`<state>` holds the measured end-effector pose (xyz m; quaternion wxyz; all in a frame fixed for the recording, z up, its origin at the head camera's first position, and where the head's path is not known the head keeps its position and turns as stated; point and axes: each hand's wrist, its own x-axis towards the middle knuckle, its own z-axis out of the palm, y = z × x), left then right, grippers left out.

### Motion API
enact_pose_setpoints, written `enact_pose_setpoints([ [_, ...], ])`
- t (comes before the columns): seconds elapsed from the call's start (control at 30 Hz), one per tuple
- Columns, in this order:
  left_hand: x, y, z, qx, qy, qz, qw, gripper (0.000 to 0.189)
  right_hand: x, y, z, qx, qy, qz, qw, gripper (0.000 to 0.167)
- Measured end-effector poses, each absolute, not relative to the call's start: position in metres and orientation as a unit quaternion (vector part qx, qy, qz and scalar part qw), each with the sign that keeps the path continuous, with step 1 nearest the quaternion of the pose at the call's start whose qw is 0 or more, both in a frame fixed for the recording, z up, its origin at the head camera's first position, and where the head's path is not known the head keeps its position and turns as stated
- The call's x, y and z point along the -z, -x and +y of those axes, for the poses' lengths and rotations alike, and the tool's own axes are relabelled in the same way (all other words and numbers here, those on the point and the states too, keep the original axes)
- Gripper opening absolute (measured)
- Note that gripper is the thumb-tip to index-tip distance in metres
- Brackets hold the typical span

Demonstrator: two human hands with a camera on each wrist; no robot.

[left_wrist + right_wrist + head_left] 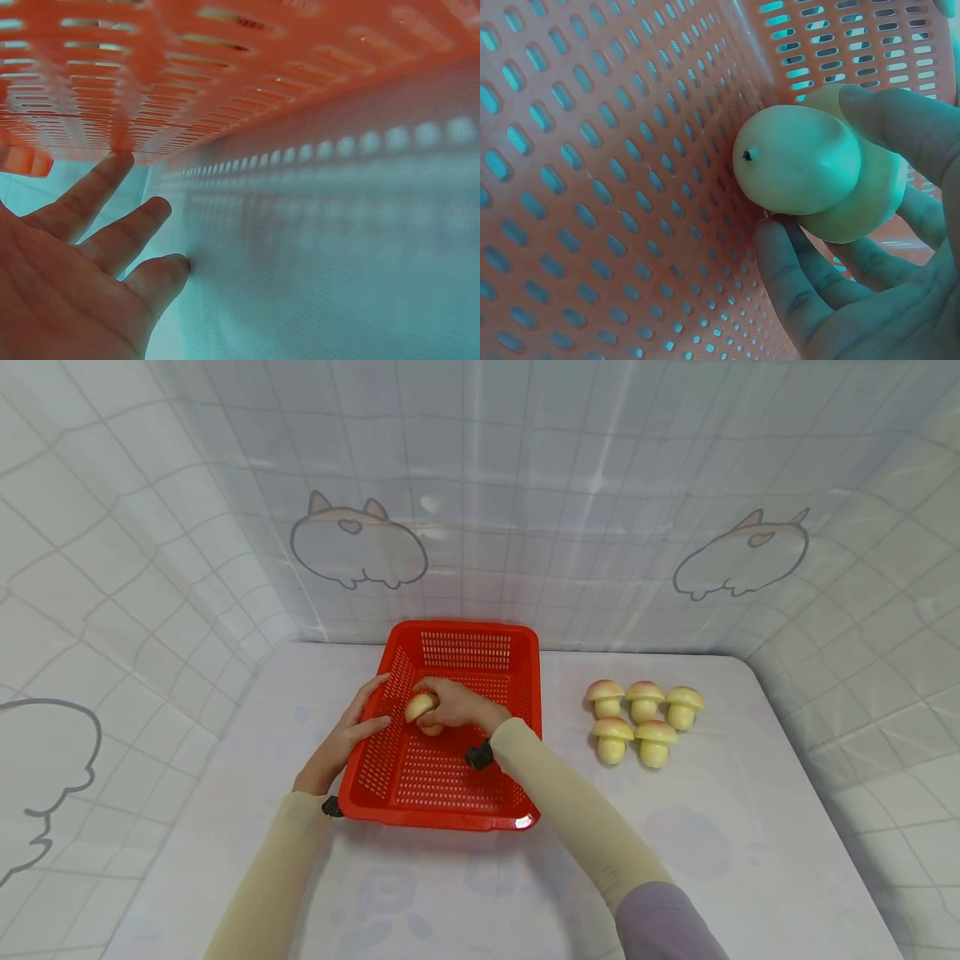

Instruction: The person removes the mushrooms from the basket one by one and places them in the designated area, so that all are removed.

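A red perforated plastic basket (pixel 438 818) stands on the table in front of me. My right hand (pixel 459 703) reaches inside, low near the left wall, and holds a yellow toy mushroom (pixel 422 707). The right wrist view shows the mushroom's rounded stem (pixel 795 159) facing the camera, with the thumb on one side and fingers on the other. My left hand (pixel 347 739) is at the basket's left side, thumb and forefinger over the rim. Its other fingers (pixel 124 236) extend straight and spread along the outside, one tip at the wall in the left wrist view.
To the right of the basket, several more toy mushrooms (pixel 643 722) with pinkish-yellow caps stand in two rows on the pale table (pixel 750 860). White tiled-pattern sheeting (pixel 555 527) rises behind and at both sides.
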<state>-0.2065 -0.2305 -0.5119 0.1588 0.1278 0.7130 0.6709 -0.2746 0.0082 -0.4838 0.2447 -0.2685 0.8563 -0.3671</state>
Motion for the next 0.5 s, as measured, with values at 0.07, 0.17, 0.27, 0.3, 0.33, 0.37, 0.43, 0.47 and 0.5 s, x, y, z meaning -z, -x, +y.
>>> enact_pose_setpoints([
  [0.07, 0.5116, 0.2064, -0.2301, -0.671, -0.128, 0.713, 0.158, 0.072, 0.4839, 0.2747, 0.0079, 0.362, 0.269, 0.859, 0.243, 0.060],
  [0.17, 0.5114, 0.2065, -0.2297, -0.671, -0.128, 0.713, 0.158, 0.072, 0.4841, 0.2748, 0.0072, 0.358, 0.267, 0.861, 0.242, 0.059],
  [0.27, 0.5114, 0.2064, -0.2296, -0.669, -0.129, 0.714, 0.158, 0.072, 0.4838, 0.2746, 0.0066, 0.354, 0.264, 0.864, 0.242, 0.059],
  [0.3, 0.5115, 0.2065, -0.2297, -0.669, -0.129, 0.715, 0.158, 0.072, 0.4834, 0.2744, 0.0065, 0.354, 0.263, 0.864, 0.243, 0.058],
  [0.33, 0.5116, 0.2063, -0.2297, -0.669, -0.129, 0.715, 0.157, 0.072, 0.4830, 0.2742, 0.0065, 0.354, 0.263, 0.864, 0.243, 0.058],
  [0.37, 0.5118, 0.2064, -0.2298, -0.669, -0.129, 0.715, 0.157, 0.072, 0.4828, 0.2741, 0.0066, 0.354, 0.263, 0.864, 0.243, 0.058],
  [0.43, 0.5123, 0.2066, -0.2302, -0.668, -0.129, 0.716, 0.156, 0.071, 0.4820, 0.2734, 0.0072, 0.356, 0.265, 0.863, 0.243, 0.058],
  [0.47, 0.5127, 0.2067, -0.2304, -0.668, -0.130, 0.716, 0.155, 0.071, 0.4819, 0.2733, 0.0075, 0.356, 0.266, 0.862, 0.243, 0.058],
  [0.5, 0.5130, 0.2066, -0.2306, -0.667, -0.131, 0.717, 0.155, 0.071, 0.4820, 0.2733, 0.0075, 0.357, 0.267, 0.862, 0.242, 0.057],
])
